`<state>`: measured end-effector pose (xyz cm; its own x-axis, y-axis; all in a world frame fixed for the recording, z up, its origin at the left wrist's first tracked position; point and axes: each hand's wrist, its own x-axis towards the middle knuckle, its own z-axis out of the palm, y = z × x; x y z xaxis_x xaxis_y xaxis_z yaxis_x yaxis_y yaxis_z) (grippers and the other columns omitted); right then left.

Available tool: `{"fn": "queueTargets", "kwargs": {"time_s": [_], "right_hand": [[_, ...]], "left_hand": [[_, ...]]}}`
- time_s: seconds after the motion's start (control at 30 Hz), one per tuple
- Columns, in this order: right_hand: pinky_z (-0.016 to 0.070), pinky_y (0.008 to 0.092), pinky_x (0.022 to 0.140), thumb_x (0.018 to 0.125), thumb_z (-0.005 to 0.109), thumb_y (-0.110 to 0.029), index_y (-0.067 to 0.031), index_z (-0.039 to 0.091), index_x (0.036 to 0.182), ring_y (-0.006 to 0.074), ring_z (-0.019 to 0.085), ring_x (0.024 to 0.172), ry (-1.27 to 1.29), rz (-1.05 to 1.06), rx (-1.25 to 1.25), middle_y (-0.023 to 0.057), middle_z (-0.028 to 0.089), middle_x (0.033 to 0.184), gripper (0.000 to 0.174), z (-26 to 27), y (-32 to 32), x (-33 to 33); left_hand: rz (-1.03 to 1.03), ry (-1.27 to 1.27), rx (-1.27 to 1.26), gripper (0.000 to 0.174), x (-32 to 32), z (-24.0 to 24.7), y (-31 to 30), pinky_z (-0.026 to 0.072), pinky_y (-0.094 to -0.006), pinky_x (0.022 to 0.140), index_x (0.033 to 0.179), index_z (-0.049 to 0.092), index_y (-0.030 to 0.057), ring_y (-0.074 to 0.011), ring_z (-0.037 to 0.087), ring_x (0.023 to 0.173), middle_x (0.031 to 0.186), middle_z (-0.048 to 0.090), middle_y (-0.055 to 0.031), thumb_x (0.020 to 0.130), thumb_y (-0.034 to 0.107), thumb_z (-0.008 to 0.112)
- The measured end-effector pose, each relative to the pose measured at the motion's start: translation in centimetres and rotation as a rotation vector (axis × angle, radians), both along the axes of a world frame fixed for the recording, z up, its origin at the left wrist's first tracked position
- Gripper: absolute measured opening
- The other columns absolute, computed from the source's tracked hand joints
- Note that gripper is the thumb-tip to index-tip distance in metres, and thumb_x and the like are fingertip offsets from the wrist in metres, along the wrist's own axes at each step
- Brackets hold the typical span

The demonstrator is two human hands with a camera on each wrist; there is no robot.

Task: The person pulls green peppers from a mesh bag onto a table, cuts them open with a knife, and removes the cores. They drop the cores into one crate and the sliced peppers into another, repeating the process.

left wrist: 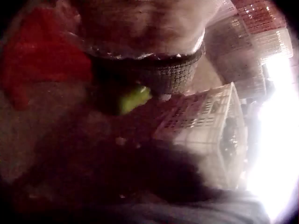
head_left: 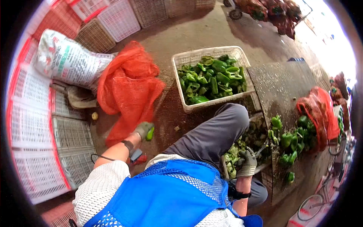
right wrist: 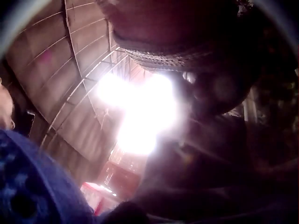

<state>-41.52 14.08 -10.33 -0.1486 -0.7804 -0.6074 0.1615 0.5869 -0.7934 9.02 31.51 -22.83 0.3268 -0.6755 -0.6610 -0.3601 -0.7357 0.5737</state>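
Note:
In a grey glove, my left hand point(head_left: 143, 130) holds a green pepper point(head_left: 150, 134) over the floor beside a red mesh sack point(head_left: 128, 83). The left wrist view shows the pepper point(left wrist: 134, 99) blurred, just beyond the glove's cuff. My right hand point(head_left: 247, 163), also gloved, grips a small knife point(head_left: 261, 150) with its blade pointing away from me. Below that hand sits a container of pale green pepper trimmings point(head_left: 233, 154). Beyond my knee, a white crate point(head_left: 185, 101) holds many cut green peppers point(head_left: 214, 75). The right wrist view is too dark to show the fingers.
At the right, a board point(head_left: 281, 81) carries several whole green peppers point(head_left: 289, 140) and a red mesh bag point(head_left: 325, 113). Stacked crates point(head_left: 34, 128) line the left, near a white printed sack point(head_left: 70, 58). A cart with filled sacks point(head_left: 272, 11) stands at the back.

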Motion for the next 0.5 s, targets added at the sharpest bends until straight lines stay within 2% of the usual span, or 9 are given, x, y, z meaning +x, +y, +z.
{"fn": "queueTargets", "kwargs": {"time_s": [0.07, 0.13, 0.2, 0.27, 0.3, 0.43, 0.5], "right_hand": [[0.0385, 0.0257, 0.037, 0.094, 0.06, -0.018, -0.0045, 0.054, 0.125, 0.0119, 0.048, 0.042, -0.041, -0.033, -0.019, 0.0112, 0.069, 0.082, 0.034, 0.2, 1.0, 0.3], [0.0381, 0.0251, 0.038, 0.093, 0.061, -0.016, -0.0043, 0.055, 0.122, 0.0126, 0.049, 0.044, -0.047, -0.092, -0.042, 0.0104, 0.069, 0.083, 0.032, 0.2, 1.7, 0.5], [0.0522, 0.0316, 0.064, 0.092, 0.059, -0.013, 0.002, 0.058, 0.116, 0.0211, 0.065, 0.075, -0.067, -0.139, -0.014, 0.0158, 0.07, 0.092, 0.028, 0.1, 2.3, -0.6], [0.0521, 0.0319, 0.06, 0.091, 0.06, -0.012, -0.0007, 0.058, 0.119, 0.0215, 0.066, 0.075, -0.126, -0.184, -0.013, 0.0154, 0.07, 0.092, 0.03, -1.8, 2.8, -2.5], [0.0518, 0.0315, 0.059, 0.091, 0.061, -0.012, -0.0008, 0.059, 0.118, 0.0217, 0.067, 0.077, -0.131, -0.158, 0.018, 0.0152, 0.071, 0.092, 0.03, -1.8, 2.8, -3.3], [0.0501, 0.0279, 0.055, 0.089, 0.063, -0.013, -0.0008, 0.062, 0.116, 0.0185, 0.066, 0.073, -0.031, -0.134, 0.075, 0.0128, 0.071, 0.093, 0.03, -2.5, 3.1, -4.4], [0.0495, 0.0265, 0.057, 0.087, 0.065, -0.015, 0.0001, 0.064, 0.115, 0.016, 0.064, 0.071, -0.033, -0.167, 0.0, 0.0095, 0.07, 0.095, 0.032, -1.7, 2.8, -2.5]], "left_hand": [[0.448, 0.453, -0.349, 0.033, 1.3, -2.3, -3.4, 0.049, -0.0343, 0.068, 0.087, 0.065, 0.0057, -0.0174, 0.06, 0.071, 0.08, 0.065, -0.0053, 0.098, 0.034, 0.053], [0.564, 0.776, -0.521, 0.029, -1.1, 6.7, -9.1, 0.0508, -0.0338, 0.073, 0.095, 0.063, 0.006, -0.018, 0.061, 0.078, 0.088, 0.065, -0.0044, 0.1, 0.032, 0.05], [0.525, 1.003, -0.645, 0.026, -2.9, 11.9, -13.8, 0.0516, -0.0336, 0.074, 0.096, 0.062, 0.0068, -0.0177, 0.061, 0.078, 0.09, 0.065, -0.0049, 0.101, 0.028, 0.048], [0.435, 1.124, -0.675, 0.025, -3.2, 12.7, -17.3, 0.0529, -0.0367, 0.083, 0.105, 0.061, 0.0044, -0.021, 0.064, 0.086, 0.097, 0.067, -0.0078, 0.1, 0.026, 0.05], [0.533, 1.185, -0.621, 0.028, -3.9, 14.2, -18.5, 0.0505, -0.0406, 0.096, 0.113, 0.061, 0.0029, -0.0241, 0.065, 0.098, 0.109, 0.067, -0.0108, 0.099, 0.026, 0.053], [0.399, 1.346, -0.627, 0.033, -7.5, 17.6, -22.3, 0.0458, -0.0419, 0.104, 0.119, 0.06, 0.0036, -0.0255, 0.062, 0.111, 0.121, 0.065, -0.0122, 0.098, 0.028, 0.056], [0.4, 1.418, -0.623, 0.031, -9.2, 18.1, -23.9, 0.0452, -0.0433, 0.105, 0.116, 0.061, 0.0041, -0.0268, 0.061, 0.11, 0.116, 0.065, -0.0117, 0.098, 0.029, 0.055]]}}
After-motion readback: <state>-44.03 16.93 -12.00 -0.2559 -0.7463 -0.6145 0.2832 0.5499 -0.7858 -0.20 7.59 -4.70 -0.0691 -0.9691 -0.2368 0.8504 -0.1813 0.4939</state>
